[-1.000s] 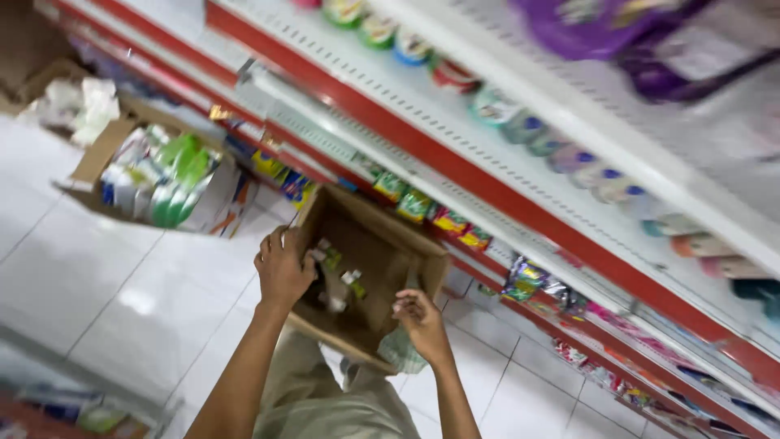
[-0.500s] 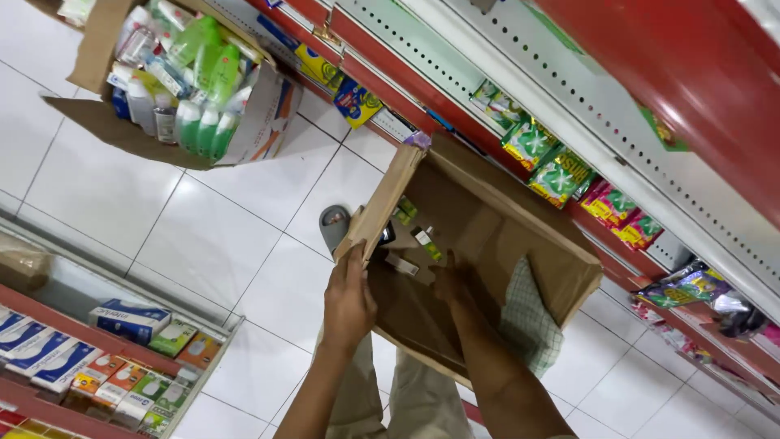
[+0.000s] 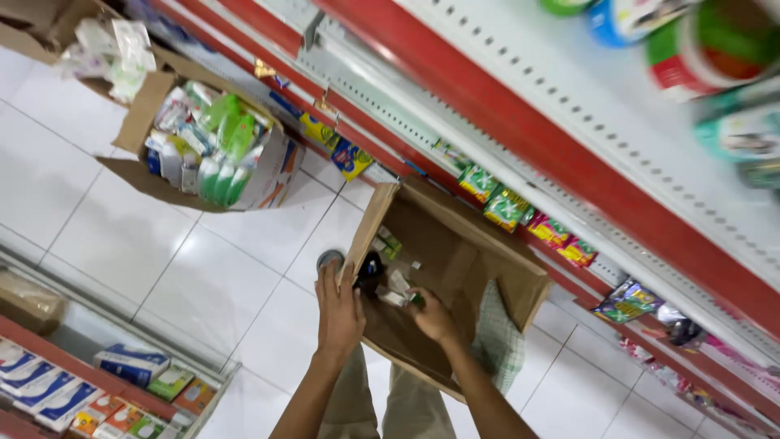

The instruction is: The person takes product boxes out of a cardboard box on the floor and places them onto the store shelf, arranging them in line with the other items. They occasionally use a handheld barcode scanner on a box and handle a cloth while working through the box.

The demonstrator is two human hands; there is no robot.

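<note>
Left hand [image 3: 340, 313] gripping cardboard box [image 3: 455, 284] near edge, forearm extended; right hand [image 3: 431, 315] inside box, fingers curled, closure unclear.

A shop aisle: red-edged shelves [image 3: 520, 122] stocked with packaged goods [image 3: 504, 207], tiled floor [image 3: 122, 244].

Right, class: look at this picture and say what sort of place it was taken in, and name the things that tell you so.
Most likely a shop aisle, perhaps a small supermarket. Long red-edged shelves hold rows of small packets, an open cardboard box of goods is held by the left hand, and another full box sits on the white tiled floor.
</note>
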